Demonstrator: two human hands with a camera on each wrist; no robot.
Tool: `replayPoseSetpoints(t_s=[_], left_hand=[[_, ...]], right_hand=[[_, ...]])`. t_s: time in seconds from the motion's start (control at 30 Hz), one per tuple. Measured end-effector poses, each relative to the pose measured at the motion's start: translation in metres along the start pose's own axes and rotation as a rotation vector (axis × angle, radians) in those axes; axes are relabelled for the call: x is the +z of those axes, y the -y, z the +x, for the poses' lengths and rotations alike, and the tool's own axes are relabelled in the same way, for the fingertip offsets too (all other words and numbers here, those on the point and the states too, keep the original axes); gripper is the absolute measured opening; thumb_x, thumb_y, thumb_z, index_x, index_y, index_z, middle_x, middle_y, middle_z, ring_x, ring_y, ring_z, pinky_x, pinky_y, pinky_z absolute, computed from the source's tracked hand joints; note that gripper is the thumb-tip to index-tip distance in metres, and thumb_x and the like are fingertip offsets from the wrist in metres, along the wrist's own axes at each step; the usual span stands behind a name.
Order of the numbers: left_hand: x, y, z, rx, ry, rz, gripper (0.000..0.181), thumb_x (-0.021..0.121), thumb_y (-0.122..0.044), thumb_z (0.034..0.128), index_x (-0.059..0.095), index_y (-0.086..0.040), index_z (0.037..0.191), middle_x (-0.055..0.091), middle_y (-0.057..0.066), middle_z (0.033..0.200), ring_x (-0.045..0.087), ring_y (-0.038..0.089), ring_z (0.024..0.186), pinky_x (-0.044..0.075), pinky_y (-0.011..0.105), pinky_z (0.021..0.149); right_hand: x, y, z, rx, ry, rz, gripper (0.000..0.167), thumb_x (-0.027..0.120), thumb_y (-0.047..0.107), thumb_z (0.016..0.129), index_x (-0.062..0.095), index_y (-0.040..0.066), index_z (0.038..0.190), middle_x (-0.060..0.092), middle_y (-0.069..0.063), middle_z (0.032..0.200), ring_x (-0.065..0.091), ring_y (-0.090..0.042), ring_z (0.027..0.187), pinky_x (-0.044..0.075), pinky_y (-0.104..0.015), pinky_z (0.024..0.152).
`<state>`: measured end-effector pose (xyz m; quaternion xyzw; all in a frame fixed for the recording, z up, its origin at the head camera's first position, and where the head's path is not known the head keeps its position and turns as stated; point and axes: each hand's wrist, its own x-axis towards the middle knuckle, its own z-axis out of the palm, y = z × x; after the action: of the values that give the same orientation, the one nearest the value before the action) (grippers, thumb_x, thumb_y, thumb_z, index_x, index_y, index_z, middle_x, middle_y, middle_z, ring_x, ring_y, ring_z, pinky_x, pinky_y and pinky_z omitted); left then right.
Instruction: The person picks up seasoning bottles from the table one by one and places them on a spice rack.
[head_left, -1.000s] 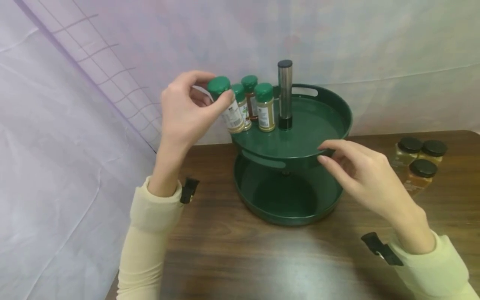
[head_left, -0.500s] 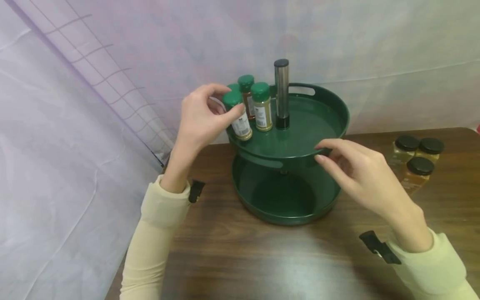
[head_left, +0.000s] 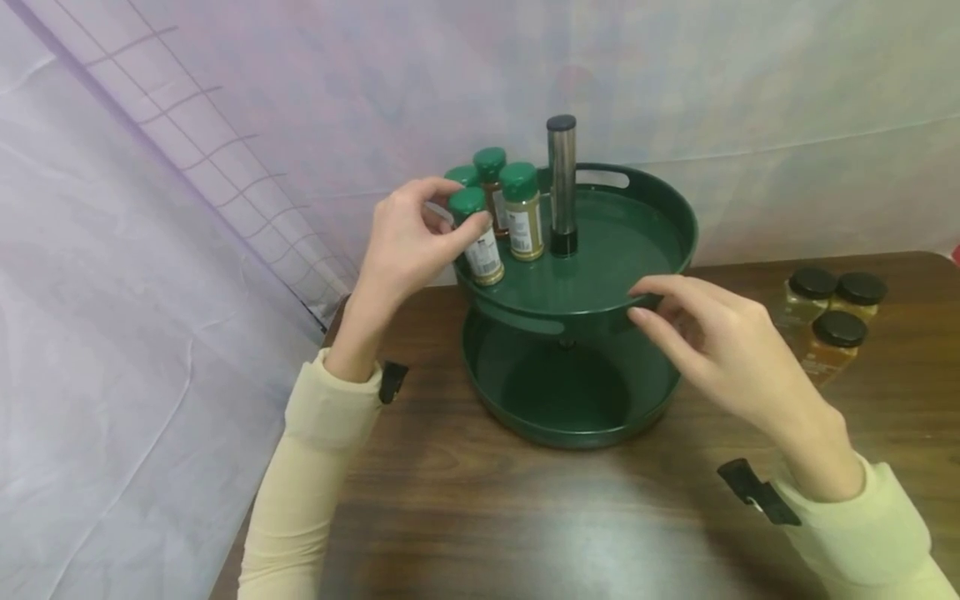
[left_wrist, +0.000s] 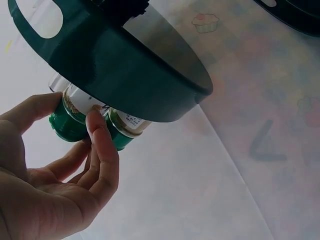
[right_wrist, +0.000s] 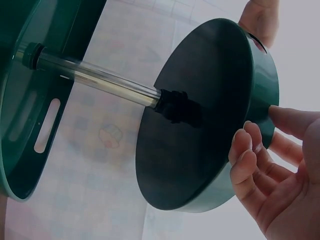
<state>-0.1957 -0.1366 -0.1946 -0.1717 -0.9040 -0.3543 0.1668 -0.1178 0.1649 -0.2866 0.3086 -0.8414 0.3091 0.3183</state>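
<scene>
My left hand [head_left: 405, 242] pinches a spice jar [head_left: 484, 257] near its green cap, between thumb and fingers. The jar stands close to upright at the left front of the upper tier [head_left: 600, 279] of a green two-tier rack. Beside it are three more green-capped spice jars [head_left: 527, 229], one partly hidden behind the held one. In the left wrist view, the held jar's green cap [left_wrist: 64, 124] shows between thumb and fingertips. My right hand [head_left: 723, 354] pinches the upper tier's rim at the front right. From below, the right wrist view shows its thumb on the tier's wall [right_wrist: 265, 95].
A metal post [head_left: 562, 187] with a black top rises through the upper tier. The lower tier [head_left: 570, 439] sits on the wooden table [head_left: 465, 517]. Three black-lidded jars [head_left: 831, 346] stand at the right. A pale curtain [head_left: 360, 92] hangs behind and a white one at the left.
My left hand has moved right and slightly down with the jar, which was tilted and now stands straighter at the tier's left front. The right hand has kept its place on the rim.
</scene>
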Motion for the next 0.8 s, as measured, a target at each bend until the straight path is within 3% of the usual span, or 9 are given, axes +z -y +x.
replayPoseSetpoints(t_s=[0.17,0.57,0.8], left_hand=[[0.001,0.0,0.0,-0.01,0.01,0.01,0.046,0.073,-0.03,0.0913,0.066,-0.003,0.128,0.068,0.01,0.113,0.066,0.021,0.082,0.053,0.032,0.071],[0.0,-0.003,-0.009,0.064,-0.062,0.031,0.046,0.077,-0.028,0.0898,0.067,-0.002,0.126,0.063,0.01,0.111,0.065,0.018,0.08,0.054,0.033,0.072],[0.0,0.002,-0.021,0.124,-0.165,0.026,0.043,0.077,-0.024,0.09,0.066,-0.002,0.126,0.064,0.011,0.111,0.064,0.02,0.078,0.054,0.036,0.073]], right_hand=[[-0.001,0.001,-0.001,0.011,0.011,-0.005,0.031,0.075,0.004,0.089,0.069,0.009,0.119,0.067,0.006,0.088,0.054,-0.004,0.071,0.043,-0.018,0.065],[-0.001,-0.001,0.0,0.011,0.011,-0.01,0.032,0.075,0.004,0.089,0.069,0.009,0.12,0.068,0.005,0.089,0.055,-0.005,0.072,0.044,-0.019,0.066],[-0.003,-0.004,-0.002,0.025,0.024,-0.019,0.036,0.075,0.004,0.089,0.068,0.009,0.124,0.067,0.006,0.086,0.056,-0.005,0.071,0.043,-0.016,0.066]])
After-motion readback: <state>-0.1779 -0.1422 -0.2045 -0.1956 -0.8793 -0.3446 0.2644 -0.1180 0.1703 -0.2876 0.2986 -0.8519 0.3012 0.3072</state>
